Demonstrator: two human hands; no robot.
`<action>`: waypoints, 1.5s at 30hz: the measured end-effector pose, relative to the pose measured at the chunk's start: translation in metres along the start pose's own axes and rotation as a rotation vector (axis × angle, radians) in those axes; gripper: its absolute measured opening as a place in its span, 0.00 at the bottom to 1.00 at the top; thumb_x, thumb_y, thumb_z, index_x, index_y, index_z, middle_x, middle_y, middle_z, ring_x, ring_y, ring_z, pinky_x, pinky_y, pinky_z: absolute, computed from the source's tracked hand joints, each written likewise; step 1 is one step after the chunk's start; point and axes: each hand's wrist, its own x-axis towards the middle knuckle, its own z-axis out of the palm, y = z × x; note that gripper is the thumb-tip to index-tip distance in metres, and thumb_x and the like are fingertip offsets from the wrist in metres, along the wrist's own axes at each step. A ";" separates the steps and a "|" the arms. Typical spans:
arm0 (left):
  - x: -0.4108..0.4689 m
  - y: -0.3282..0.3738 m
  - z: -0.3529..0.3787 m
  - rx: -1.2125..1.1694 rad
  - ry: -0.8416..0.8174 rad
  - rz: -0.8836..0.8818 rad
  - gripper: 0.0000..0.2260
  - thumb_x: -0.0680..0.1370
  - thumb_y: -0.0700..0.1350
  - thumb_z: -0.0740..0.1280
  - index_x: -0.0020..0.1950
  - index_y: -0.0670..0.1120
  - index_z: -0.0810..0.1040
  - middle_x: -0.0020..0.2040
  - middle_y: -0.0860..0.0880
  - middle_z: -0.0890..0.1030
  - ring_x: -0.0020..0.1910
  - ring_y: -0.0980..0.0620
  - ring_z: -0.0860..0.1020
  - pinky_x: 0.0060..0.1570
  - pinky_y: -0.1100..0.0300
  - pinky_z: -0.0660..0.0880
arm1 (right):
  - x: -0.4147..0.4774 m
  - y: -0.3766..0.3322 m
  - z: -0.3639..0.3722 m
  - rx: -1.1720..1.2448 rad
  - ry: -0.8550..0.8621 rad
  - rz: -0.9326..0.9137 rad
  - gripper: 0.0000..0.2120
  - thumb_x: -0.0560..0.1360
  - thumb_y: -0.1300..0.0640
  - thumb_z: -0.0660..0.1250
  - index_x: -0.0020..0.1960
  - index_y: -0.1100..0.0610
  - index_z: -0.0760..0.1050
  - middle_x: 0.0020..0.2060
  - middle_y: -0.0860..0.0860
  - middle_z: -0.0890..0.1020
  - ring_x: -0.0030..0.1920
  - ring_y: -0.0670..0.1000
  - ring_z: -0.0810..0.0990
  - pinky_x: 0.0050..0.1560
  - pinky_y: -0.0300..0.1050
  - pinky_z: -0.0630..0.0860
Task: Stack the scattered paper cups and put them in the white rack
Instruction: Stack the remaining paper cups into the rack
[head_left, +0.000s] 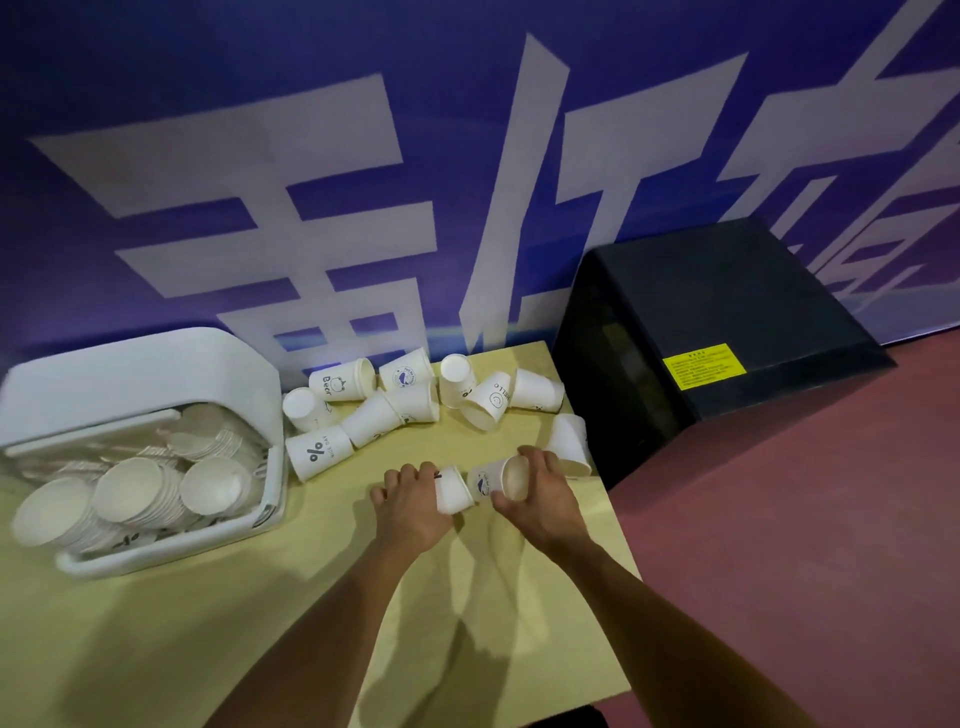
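Observation:
My left hand (410, 496) grips a white paper cup (453, 491) lying on its side just above the table. My right hand (540, 496) grips a second cup (493, 480) with a blue print, its open mouth facing right. The two cups' bases nearly touch between my hands. Several more paper cups (374, 410) lie scattered along the table's far edge. One lone cup (569, 441) lies near the right edge. The white rack (156, 558) stands at the left and holds stacks of cups (140, 493).
The light wooden table (208, 623) ends just right of my right hand. A black box (727, 322) with a yellow label stands on the red floor (805, 545) to the right. A blue wall with large white characters rises behind the table.

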 end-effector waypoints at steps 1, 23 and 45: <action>-0.003 -0.006 -0.003 -0.018 0.007 -0.018 0.28 0.69 0.55 0.71 0.66 0.53 0.67 0.61 0.50 0.71 0.63 0.46 0.66 0.58 0.51 0.63 | 0.000 -0.006 0.003 -0.020 0.005 -0.017 0.35 0.70 0.44 0.72 0.71 0.56 0.64 0.63 0.52 0.70 0.59 0.55 0.75 0.54 0.50 0.76; -0.095 -0.212 -0.056 -0.630 0.251 0.032 0.29 0.65 0.54 0.75 0.64 0.48 0.75 0.56 0.53 0.80 0.53 0.53 0.78 0.54 0.51 0.77 | -0.019 -0.235 0.115 0.079 -0.051 -0.467 0.35 0.71 0.44 0.74 0.73 0.53 0.66 0.64 0.50 0.72 0.61 0.50 0.72 0.61 0.45 0.73; -0.112 -0.311 -0.032 -0.713 0.147 -0.026 0.31 0.63 0.61 0.73 0.64 0.55 0.75 0.56 0.62 0.79 0.53 0.62 0.77 0.52 0.60 0.78 | -0.001 -0.279 0.222 -0.243 -0.159 -0.376 0.34 0.70 0.48 0.76 0.70 0.55 0.65 0.64 0.55 0.74 0.62 0.55 0.74 0.59 0.48 0.75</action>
